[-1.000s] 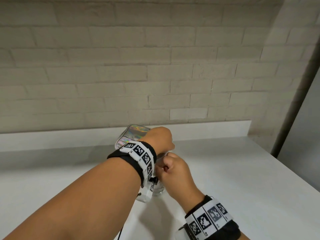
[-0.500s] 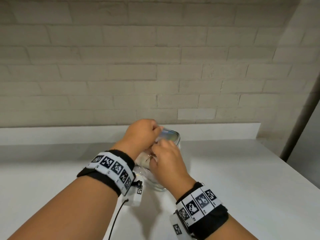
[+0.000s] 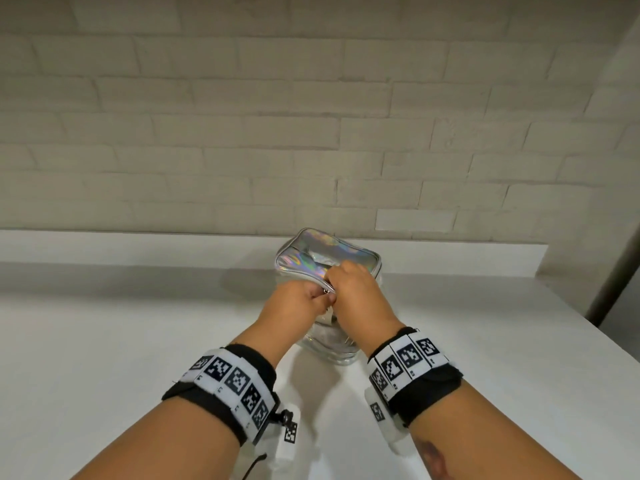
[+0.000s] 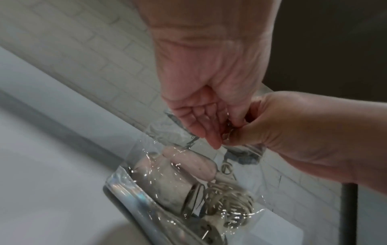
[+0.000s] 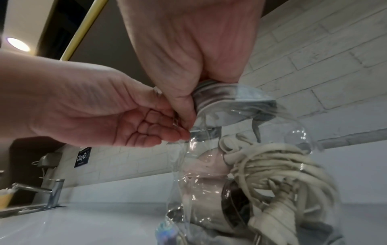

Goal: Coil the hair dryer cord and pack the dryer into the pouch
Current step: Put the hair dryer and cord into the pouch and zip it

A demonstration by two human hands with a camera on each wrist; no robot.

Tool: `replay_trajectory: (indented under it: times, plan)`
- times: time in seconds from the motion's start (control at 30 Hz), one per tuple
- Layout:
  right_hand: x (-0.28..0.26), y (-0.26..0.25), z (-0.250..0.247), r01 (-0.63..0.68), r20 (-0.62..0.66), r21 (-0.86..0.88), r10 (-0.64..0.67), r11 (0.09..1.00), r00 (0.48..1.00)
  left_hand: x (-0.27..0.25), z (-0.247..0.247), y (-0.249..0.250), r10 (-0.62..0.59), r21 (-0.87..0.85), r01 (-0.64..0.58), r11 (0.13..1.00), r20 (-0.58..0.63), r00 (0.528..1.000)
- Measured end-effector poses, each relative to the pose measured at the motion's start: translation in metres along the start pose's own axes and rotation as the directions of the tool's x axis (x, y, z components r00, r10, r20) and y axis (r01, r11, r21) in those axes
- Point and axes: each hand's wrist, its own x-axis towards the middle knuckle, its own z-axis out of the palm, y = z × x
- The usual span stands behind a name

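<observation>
A pouch (image 3: 322, 252) with clear sides and an iridescent silver top stands on the white counter (image 3: 138, 341) near the wall. Inside it lie the pale pink hair dryer (image 5: 201, 167) and its coiled beige cord (image 5: 280, 164); the left wrist view shows the same dryer (image 4: 184, 165) and cord (image 4: 228, 199). My left hand (image 3: 320, 299) pinches a small metal zipper pull (image 3: 327, 291) at the pouch's near top edge. Touching it, my right hand (image 3: 341, 278) grips the top edge of the pouch (image 5: 211, 96). Both hands hide that near corner.
A brick wall with a low white ledge (image 3: 104, 247) runs right behind the pouch. A dark post (image 3: 620, 261) stands at the counter's right end. In the right wrist view a faucet (image 5: 41, 187) and sink sit far to the left.
My left hand has come back from the pouch's far side to its near top edge, beside the right hand. The iridescent top now shows flat behind both hands.
</observation>
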Motion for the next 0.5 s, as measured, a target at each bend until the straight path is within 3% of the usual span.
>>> replay_trajectory:
  times: [0.27,0.37,0.5]
  plan:
    - [0.001,0.003,-0.01,0.038,0.067,-0.067,-0.034,0.997,0.997,-0.001,-0.011,0.004,0.139,0.389,-0.121,0.913,-0.018,0.99]
    - [-0.004,0.012,-0.021,0.041,0.07,-0.066,-0.036,0.997,0.997,-0.004,-0.026,0.0,0.224,0.507,-0.148,0.849,-0.091,0.97]
    - [-0.023,0.038,-0.046,0.002,0.076,-0.03,0.0,1.0,0.997,-0.017,-0.056,-0.024,0.258,0.534,-0.108,0.838,-0.215,0.942]
